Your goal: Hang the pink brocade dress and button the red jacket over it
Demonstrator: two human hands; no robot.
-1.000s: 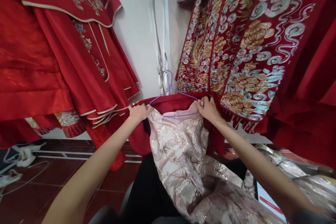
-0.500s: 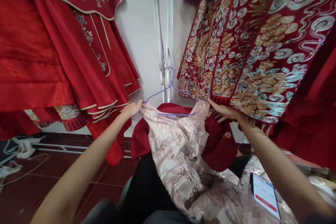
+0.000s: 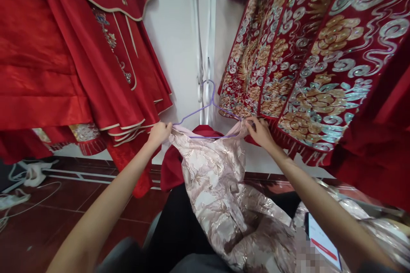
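A pale pink brocade dress (image 3: 211, 170) with a shiny leaf pattern hangs on a purple wire hanger (image 3: 196, 113) in front of me, its lower part spread over my lap. My left hand (image 3: 160, 132) is closed on the dress's left shoulder, close to the hanger's end. At the opposite shoulder, my right hand (image 3: 259, 131) pinches the strap edge between thumb and fingers. Dark red cloth (image 3: 171, 168) shows behind the dress.
Red embroidered garments (image 3: 124, 64) hang at left, and a heavily sequined red garment (image 3: 288, 68) at right. A phone (image 3: 323, 241) lies on the fabric at lower right. White shoes (image 3: 33, 175) and a metal rack bar (image 3: 80, 175) are near the floor at left.
My right hand has shifted slightly left and now pinches the shoulder strap, where its fingers were spread behind it before. The dark red cloth on the right has dropped from view.
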